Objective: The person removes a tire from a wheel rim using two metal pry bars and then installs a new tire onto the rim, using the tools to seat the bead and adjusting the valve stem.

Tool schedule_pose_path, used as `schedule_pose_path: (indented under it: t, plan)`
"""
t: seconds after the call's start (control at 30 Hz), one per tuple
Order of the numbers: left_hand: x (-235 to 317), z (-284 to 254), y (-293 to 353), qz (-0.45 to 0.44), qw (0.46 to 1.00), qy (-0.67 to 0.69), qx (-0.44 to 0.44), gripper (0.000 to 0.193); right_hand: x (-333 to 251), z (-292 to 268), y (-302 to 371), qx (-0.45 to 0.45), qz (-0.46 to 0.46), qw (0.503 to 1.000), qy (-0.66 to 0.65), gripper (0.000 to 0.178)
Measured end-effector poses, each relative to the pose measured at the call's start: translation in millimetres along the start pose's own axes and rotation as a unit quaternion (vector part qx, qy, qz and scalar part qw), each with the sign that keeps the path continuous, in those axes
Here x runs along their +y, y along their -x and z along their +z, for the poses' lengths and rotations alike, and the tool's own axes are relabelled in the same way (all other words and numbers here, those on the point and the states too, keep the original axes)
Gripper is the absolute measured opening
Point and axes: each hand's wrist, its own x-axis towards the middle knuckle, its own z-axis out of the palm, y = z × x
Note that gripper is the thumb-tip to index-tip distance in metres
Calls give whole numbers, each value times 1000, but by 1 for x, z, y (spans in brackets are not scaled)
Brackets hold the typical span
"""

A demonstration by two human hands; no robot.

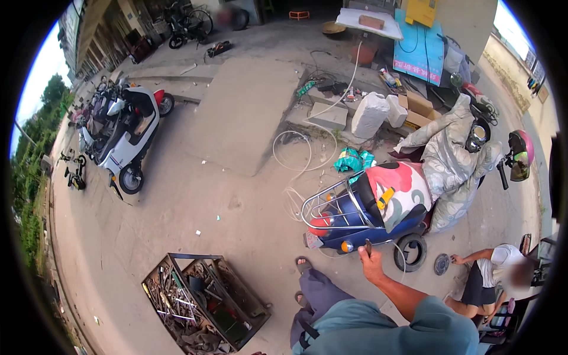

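Note:
My right hand (371, 265) is closed around a short, dark object (368, 246) whose kind I cannot make out. It is held up beside the rear of a dark blue scooter (378, 232), near its orange turn signal (347, 246). A chrome rear rack (331, 207) and a red tail light (320, 224) show there. Floral cloth (408, 186) covers the seat, and a yellow-handled tool (386, 198) lies on it. Just right of my hand, a black tyre (410, 252) is on the ground. At the lower edge only a sliver of skin shows, perhaps my left hand (258, 353); its fingers are hidden.
A metal tool crate (204, 296) full of loose tools stands at lower left. Someone crouches at right (485, 272), one hand near a round dark disc (442, 264). A pale hose (309, 155) curls over the concrete. A white scooter (133, 124) is parked farther left.

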Motion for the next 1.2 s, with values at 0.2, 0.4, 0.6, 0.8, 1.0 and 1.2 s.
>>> schedule_pose_path:
  t: [0.2, 0.4, 0.6, 0.8, 1.0, 1.2]
  plan:
    - [183, -49, -150, 118, 969, -214, 20, 22, -35, 102, -88, 11, 43, 998, -50, 47]
    - [386, 14, -229, 69, 974, -212, -46, 22, -81, 192, -177, -2, 50, 998, -40, 49]
    - [511, 30, -324, 61, 959, -263, -84, 22, -101, 243, -229, 128, 23, 991, 21, 50]
    - [640, 24, -462, 91, 920, -345, -160, 24, -56, 285, -230, 198, 227, 953, 29, 46]
    - [903, 120, -597, 242, 865, -418, -132, 23, -57, 337, -215, 125, 401, 899, 124, 41]
    - [1076, 336, -699, 337, 820, -386, -255, 22, -62, 371, -188, 89, 674, 714, 165, 47]
